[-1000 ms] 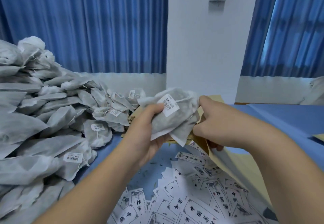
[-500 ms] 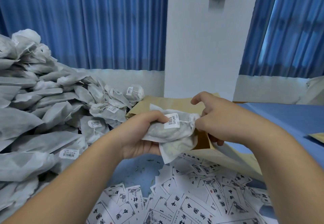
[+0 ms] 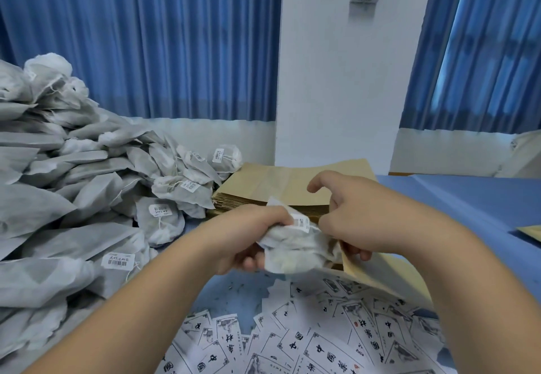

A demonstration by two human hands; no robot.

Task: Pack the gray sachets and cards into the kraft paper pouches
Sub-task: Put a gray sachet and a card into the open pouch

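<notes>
While it is bunched up at the mouth of an open kraft paper pouch (image 3: 383,271), the gray sachet (image 3: 295,246) hangs just above the near middle of the desk (image 3: 468,198). It is crumpled in the left hand (image 3: 248,236), whose fingers are curled tight around its left end. Its white label (image 3: 301,223) sticks up between the two hands. The right hand (image 3: 360,221) is clamped on the pouch's upper edge, lower fingers hooked under the paper to hold the mouth open, forefinger lifted free. Whether its thumb also pinches the sachet's right end is hard to tell, as the knuckles hide that spot.

The sachet looks light, soft and squashy, a thin fabric bag of loose filling that gives under the grip, so it should fold small enough to feed in end first. Taking it around the body, as the left hand does, seems safer than pulling on the label, which could tear off. The pouch is thin, stiff paper that creases and could rip at the lip if the sachet is forced.

Printed cards (image 3: 307,341) lie scattered on the near desk below the hands. Just beyond the hands lies a flat stack of pouches (image 3: 281,183), and a tall pile of sachets (image 3: 87,174) fills the left side. Blue curtains (image 3: 146,37) hang at the far wall.
</notes>
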